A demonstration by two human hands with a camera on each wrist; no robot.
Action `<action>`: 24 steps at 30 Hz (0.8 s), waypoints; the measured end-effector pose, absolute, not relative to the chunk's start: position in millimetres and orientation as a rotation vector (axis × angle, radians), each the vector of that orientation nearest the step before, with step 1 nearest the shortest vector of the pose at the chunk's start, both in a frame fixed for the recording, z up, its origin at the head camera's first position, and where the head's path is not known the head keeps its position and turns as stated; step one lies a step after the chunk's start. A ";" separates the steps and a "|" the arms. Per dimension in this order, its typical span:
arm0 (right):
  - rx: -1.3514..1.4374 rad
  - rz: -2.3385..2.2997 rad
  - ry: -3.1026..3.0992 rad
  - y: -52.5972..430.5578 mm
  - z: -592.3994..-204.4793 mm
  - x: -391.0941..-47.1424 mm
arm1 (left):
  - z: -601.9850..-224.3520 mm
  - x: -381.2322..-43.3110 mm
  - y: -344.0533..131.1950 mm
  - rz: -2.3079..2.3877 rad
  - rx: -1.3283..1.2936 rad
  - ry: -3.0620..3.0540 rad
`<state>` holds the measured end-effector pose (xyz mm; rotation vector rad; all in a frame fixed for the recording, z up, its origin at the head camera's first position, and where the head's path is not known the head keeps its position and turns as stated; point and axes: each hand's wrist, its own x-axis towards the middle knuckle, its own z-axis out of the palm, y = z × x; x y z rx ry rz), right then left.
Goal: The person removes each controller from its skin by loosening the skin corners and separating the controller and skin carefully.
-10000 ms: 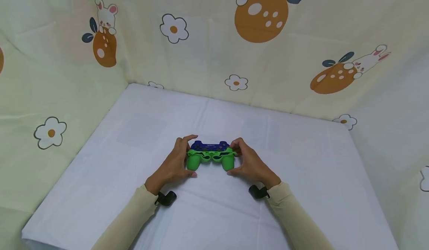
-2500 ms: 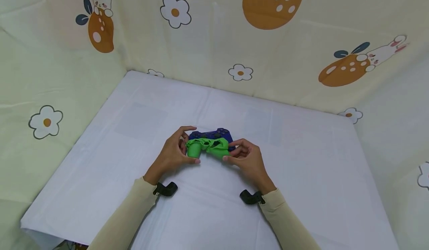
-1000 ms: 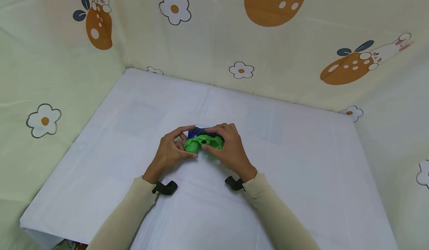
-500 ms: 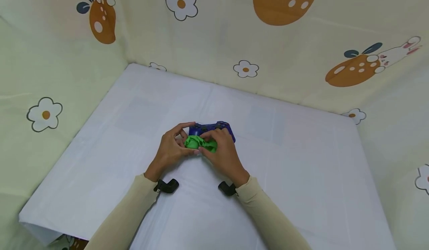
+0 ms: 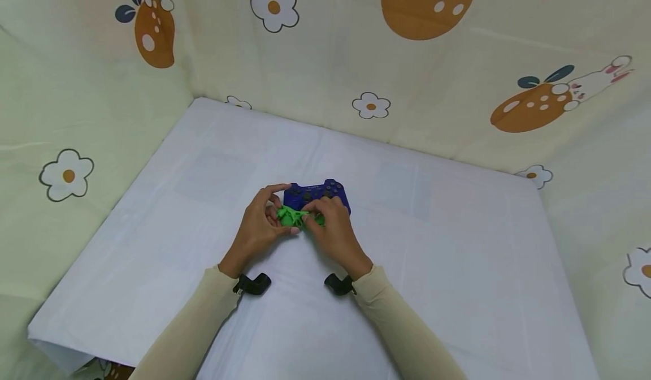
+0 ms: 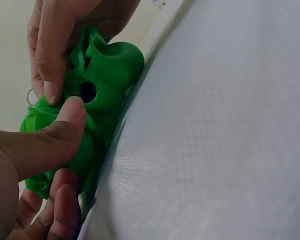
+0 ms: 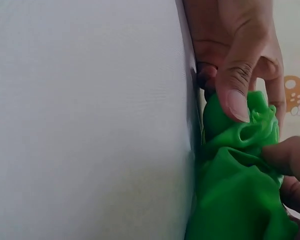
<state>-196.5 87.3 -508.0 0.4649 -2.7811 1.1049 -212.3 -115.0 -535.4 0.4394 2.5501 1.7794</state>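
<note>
A dark blue game controller (image 5: 310, 194) lies on the white-covered table, its button face and right side exposed in the head view. A green silicone cover (image 5: 291, 216) is bunched around its left grip, wrinkled and folded. My left hand (image 5: 256, 227) grips the covered left end, thumb on the near side. My right hand (image 5: 333, 230) pinches the loose part of the cover in front of the controller. In the left wrist view the cover (image 6: 112, 65) shows a round hole between both hands. The right wrist view shows the cover's (image 7: 235, 195) crumpled folds. My right hand partly hides the controller's right grip.
The white cloth (image 5: 458, 267) covers the table. Behind it and to the left hangs a cream curtain (image 5: 315, 57) printed with flowers and rabbits on oranges. Each wrist wears a black camera mount (image 5: 254, 284).
The green cover has come off the controller's right side and bunched leftward. My right hand has moved left with it, from the right grip toward my left hand, which keeps its hold.
</note>
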 end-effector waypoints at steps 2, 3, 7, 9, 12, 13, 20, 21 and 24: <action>0.478 1.112 -2.805 87.4 -509.1 -196.7 | -536.0 -212.1 -115.2 1.761 0.449 2.579; 0.488 1.109 -2.818 87.5 -509.6 -196.8 | -536.3 -212.0 -115.2 1.754 0.455 2.595; 0.486 1.144 -2.851 90.6 -510.0 -194.7 | -537.9 -213.5 -114.1 1.764 0.472 2.602; 0.449 1.211 -2.817 94.8 -509.6 -193.5 | -538.0 -214.4 -113.2 1.777 0.471 2.585; 0.333 1.359 -2.684 105.2 -508.4 -193.8 | -537.8 -215.1 -112.1 1.798 0.456 2.557; 0.284 1.381 -2.628 109.7 -507.9 -195.1 | -537.1 -215.0 -111.9 1.800 0.449 2.551; -0.051 1.354 -2.658 143.4 -510.1 -209.8 | -536.1 -214.1 -112.3 1.786 0.465 2.554; -0.072 1.362 -2.717 146.3 -510.9 -211.0 | -536.2 -214.0 -112.9 1.786 0.468 2.557; -0.083 1.403 -2.825 151.1 -512.5 -213.9 | -536.4 -213.9 -114.6 1.797 0.484 2.558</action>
